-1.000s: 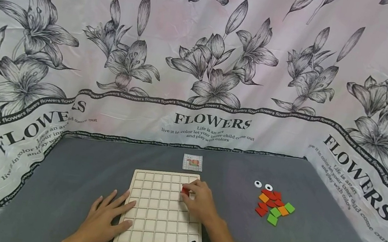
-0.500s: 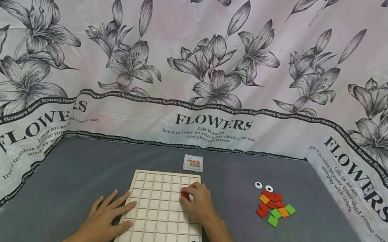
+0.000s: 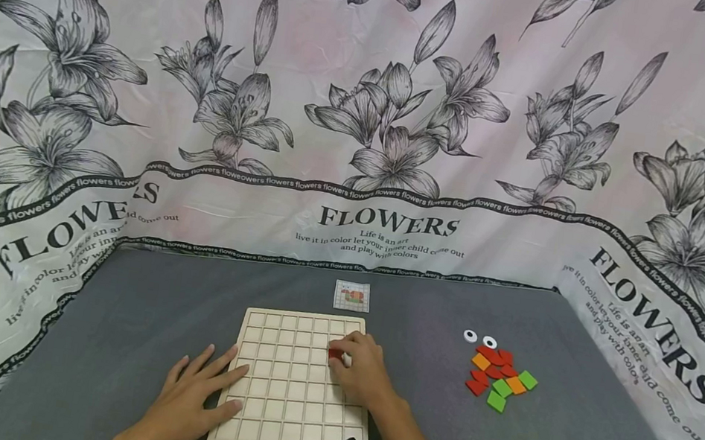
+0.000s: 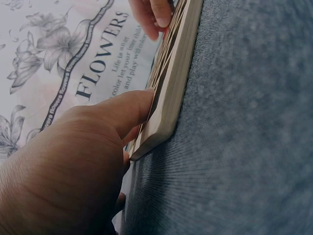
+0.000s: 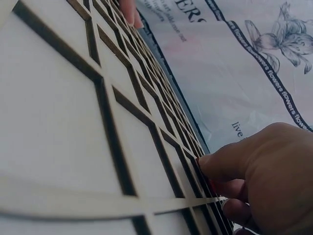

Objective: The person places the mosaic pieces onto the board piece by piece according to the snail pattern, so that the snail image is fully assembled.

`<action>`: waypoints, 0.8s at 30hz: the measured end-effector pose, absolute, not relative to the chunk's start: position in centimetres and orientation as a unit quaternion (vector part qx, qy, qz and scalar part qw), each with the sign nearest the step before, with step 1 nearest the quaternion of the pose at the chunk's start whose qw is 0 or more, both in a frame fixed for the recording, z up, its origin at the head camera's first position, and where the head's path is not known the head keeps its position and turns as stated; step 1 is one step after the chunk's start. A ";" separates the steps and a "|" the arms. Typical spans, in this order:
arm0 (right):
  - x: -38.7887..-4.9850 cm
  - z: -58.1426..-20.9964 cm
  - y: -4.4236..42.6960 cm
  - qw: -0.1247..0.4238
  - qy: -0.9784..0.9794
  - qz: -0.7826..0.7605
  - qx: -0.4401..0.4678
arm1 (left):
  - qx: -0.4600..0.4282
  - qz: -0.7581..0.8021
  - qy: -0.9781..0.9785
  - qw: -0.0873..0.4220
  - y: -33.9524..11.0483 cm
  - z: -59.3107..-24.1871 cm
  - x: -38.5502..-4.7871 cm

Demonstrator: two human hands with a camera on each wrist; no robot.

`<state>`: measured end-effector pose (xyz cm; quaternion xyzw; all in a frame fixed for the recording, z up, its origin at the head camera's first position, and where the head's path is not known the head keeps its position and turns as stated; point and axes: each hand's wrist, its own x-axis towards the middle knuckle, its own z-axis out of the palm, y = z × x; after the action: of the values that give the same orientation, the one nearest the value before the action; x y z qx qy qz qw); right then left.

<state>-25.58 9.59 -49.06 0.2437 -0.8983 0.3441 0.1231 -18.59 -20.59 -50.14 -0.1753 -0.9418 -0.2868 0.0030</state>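
A square wooden grid board (image 3: 281,390) lies on the table, its shallow square cells framed by thin strips. Fingers spread, my left hand (image 3: 185,399) rests on the board's left edge; the left wrist view shows its thumb on the rim. Over the upper right cells, my right hand (image 3: 362,368) pinches a small red piece (image 3: 335,354) between thumb and fingers. Much of that piece is hidden by the fingers, so its shape is unclear. In the right wrist view, the thumb and fingertips press down at the grid with a sliver of red showing.
Right of the board lies a loose group of red, orange and green pieces (image 3: 496,401), with two white eye discs (image 3: 470,336) above it. A small picture card (image 3: 351,296) with a coloured figure on a grid lies behind the board. A flower-print cloth (image 3: 384,232) encloses the table.
The right hand has shifted slightly toward me with the red piece, staying over the upper right cells. The left hand stays on the board's edge.
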 end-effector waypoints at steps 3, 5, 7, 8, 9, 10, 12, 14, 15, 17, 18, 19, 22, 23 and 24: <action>-25.7 -49.1 9.6 0.134 -0.894 0.345 0.251 | -0.174 -0.284 -0.943 0.002 -20.7 -50.1 -18.6; -25.9 -49.1 9.7 0.143 -0.889 0.353 0.256 | -0.175 -0.283 -0.943 0.002 -20.8 -50.1 -18.7; -26.2 -48.9 9.9 0.149 -0.883 0.361 0.259 | -0.175 -0.281 -0.944 0.002 -20.8 -50.0 -18.7; -26.3 -48.7 10.1 0.149 -0.882 0.366 0.257 | -0.176 -0.280 -0.944 0.003 -20.8 -50.0 -18.7; -26.5 -48.4 10.3 0.148 -0.882 0.368 0.255 | -0.176 -0.281 -0.944 0.004 -20.8 -50.0 -18.7; -26.5 -48.0 10.5 0.143 -0.882 0.373 0.251 | -0.176 -0.281 -0.943 0.004 -20.9 -49.9 -18.7; -26.5 -47.0 11.1 0.131 -0.884 0.378 0.242 | -0.176 -0.283 -0.943 0.003 -20.9 -49.9 -18.7; -26.3 -45.8 11.8 0.124 -0.888 0.377 0.232 | -0.176 -0.286 -0.942 0.000 -20.9 -50.0 -18.7; -26.2 -45.2 12.2 0.124 -0.890 0.374 0.230 | -0.177 -0.287 -0.941 -0.001 -20.9 -50.0 -18.7; -26.0 -44.0 13.0 0.128 -0.892 0.370 0.228 | -0.178 -0.287 -0.941 -0.003 -20.9 -50.1 -18.7; -25.9 -43.4 13.4 0.134 -0.893 0.364 0.227 | -0.178 -0.288 -0.941 -0.004 -20.9 -50.1 -18.7; -25.9 -42.9 13.8 0.139 -0.894 0.360 0.228 | -0.178 -0.288 -0.941 -0.004 -20.9 -50.2 -18.7; -25.5 -41.2 15.0 0.157 -0.895 0.346 0.233 | -0.177 -0.287 -0.941 -0.005 -20.8 -50.2 -18.7; -25.4 -40.7 15.4 0.166 -0.895 0.339 0.237 | -0.176 -0.288 -0.941 -0.006 -20.8 -50.2 -18.8; -25.4 -40.1 15.8 0.176 -0.894 0.334 0.242 | -0.176 -0.288 -0.941 -0.007 -20.8 -50.1 -18.8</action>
<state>-25.36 15.82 -40.14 0.2424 -0.8938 0.3336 0.1762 -18.78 -20.79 -50.15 -0.1756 -0.9413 -0.2881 -0.0072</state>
